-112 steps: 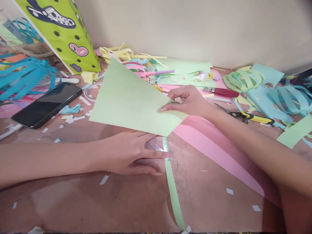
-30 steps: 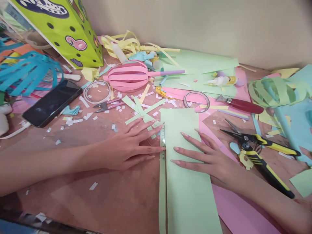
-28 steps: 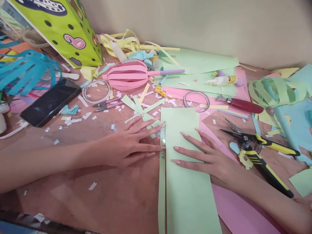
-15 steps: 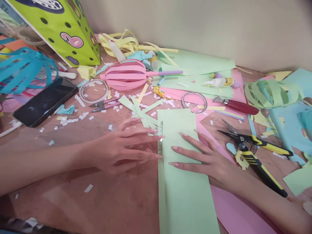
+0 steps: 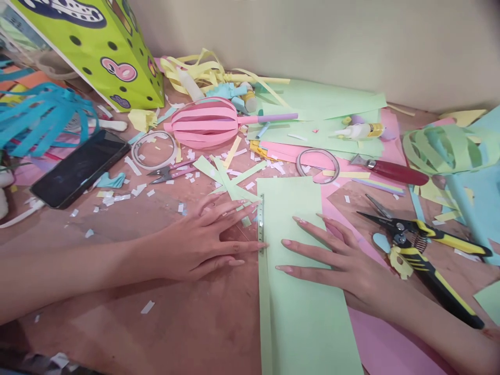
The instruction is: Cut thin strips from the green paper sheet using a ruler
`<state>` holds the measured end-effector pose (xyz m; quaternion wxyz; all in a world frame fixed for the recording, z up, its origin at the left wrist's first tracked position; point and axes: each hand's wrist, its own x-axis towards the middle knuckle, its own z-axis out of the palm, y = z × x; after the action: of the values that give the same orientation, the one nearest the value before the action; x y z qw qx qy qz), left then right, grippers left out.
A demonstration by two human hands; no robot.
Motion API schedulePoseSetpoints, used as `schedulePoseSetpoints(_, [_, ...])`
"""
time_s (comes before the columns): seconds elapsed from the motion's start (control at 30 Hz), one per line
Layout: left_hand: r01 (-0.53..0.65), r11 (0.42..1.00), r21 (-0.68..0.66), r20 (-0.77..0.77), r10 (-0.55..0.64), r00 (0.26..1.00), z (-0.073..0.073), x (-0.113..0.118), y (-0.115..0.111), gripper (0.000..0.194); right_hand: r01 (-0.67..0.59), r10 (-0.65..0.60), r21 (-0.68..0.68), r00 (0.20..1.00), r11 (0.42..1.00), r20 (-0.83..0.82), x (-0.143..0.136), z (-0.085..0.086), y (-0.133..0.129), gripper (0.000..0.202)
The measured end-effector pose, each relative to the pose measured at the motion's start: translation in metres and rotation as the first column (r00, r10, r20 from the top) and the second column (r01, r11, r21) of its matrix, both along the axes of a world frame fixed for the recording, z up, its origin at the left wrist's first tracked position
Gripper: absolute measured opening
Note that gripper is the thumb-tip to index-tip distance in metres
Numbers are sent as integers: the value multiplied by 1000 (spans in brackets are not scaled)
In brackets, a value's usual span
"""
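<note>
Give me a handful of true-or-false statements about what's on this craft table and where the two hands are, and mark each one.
1. The right hand lies flat on the light green sheet. True.
2. The left hand holds the yellow-handled pliers. False: the pliers lie untouched on the table, right of the right hand; the left hand presses on a clear ruler beside the sheet's left edge.
3. The black phone lies left of the pink paper lantern. True.
4. The lime green bag lies flat under the sheet. False: it stands at the back left.
5. A red-handled knife lies beyond the right hand. True.
</note>
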<state>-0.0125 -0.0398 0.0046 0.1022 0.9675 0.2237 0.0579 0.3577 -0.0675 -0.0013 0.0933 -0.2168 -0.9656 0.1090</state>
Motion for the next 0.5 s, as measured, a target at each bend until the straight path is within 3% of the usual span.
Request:
schedulePoseSetpoints(0.17, [-62, 997, 46, 4, 62, 998, -2, 4, -8, 62, 9, -9, -6, 1000, 1000, 5, 0, 1, 0, 74])
schedulePoseSetpoints(0.5, [-31, 999, 26, -30, 32, 999, 0, 3, -6, 59, 13, -13, -30, 1000, 999, 5, 2, -4, -1, 77])
